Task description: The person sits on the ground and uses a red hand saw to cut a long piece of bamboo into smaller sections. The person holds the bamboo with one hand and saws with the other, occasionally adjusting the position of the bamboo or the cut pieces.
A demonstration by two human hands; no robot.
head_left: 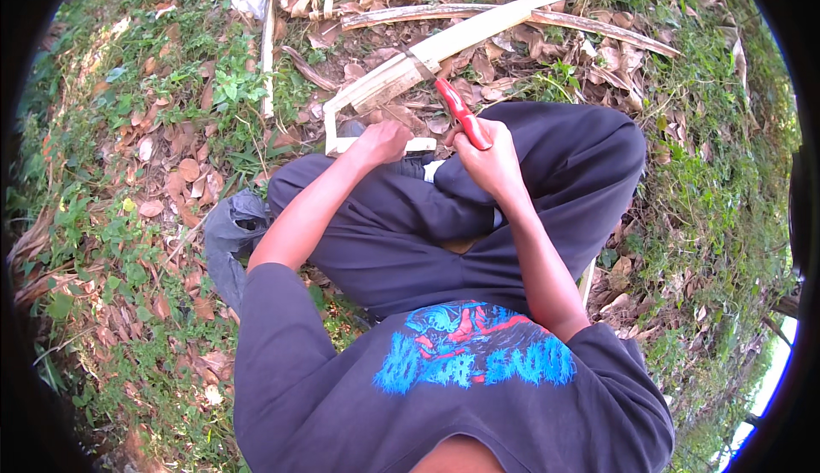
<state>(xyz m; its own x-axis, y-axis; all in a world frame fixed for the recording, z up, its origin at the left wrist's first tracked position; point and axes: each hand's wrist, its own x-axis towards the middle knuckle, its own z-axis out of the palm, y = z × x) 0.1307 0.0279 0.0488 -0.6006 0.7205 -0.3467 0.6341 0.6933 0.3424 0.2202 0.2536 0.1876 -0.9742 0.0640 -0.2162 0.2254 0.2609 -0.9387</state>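
Note:
My right hand [489, 155] is closed round the red handle of a bladed tool [459, 111]. Its dark blade lies across a long pale strip of wood [487, 35]; whether it is a knife or a saw, I cannot tell. Beyond my left knee, an angled pale wooden piece [331, 128] joins or touches the strip's near end. Its lower arm runs under my left hand [386, 141], whose fingers are curled over it. Both hands are just in front of my crossed legs.
Long curved split strips [632, 37] lie on dry leaves at the far side. A thin pale stick [268, 54] lies at the far left. Beside my left knee is a crumpled dark grey cloth or bag [231, 238]. Grass and leaf litter [184, 170] cover the ground.

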